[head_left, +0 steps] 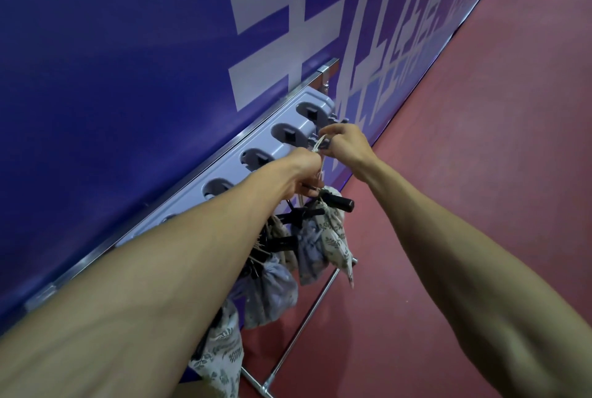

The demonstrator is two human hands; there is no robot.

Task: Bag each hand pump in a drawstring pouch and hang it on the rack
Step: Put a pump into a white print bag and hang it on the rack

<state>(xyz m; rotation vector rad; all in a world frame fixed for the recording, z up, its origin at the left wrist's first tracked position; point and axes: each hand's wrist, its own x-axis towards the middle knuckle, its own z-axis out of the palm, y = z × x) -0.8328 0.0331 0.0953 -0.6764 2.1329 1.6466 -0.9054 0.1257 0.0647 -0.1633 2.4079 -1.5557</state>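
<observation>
The blue wall (pixel 128 61) carries very large white characters. They are cut off at the frame edge and seen at a steep slant, so they cannot be read with any confidence. The red floor (pixel 480 141) shows no markings.

A grey rack (pixel 235 149) with a row of recessed hook mounts runs along the wall. No brand or label shows on it. Several filled pouches hang in a cluster below it, and black pump handles (pixel 339 202) stick out of their gathered necks. The nearest of these older ones is a leaf-print bag (pixel 221 349).

The step in hand looks like the hanging. The current pouch (pixel 333 237), leaf-printed with a pump already inside, dangles just under the hands, at the far end of the cluster. Its cord (pixel 317 144) rises to a dark hook (pixel 325 144) near the far end of the rack.

The left hand (pixel 302 170) is clenched round the cord just above the pouch neck and appears to take the weight. The right hand (pixel 346 141) pinches the loop at the hook between its fingers. Whether the loop is already over the hook tip cannot be told.

The next move would call for seating the loop fully on the hook. Then the left hand would let the weight down slowly, so the pouch settles beside its neighbours without slipping off. 1 more mount stands beyond this hook, and nothing shows hanging from it.
</observation>
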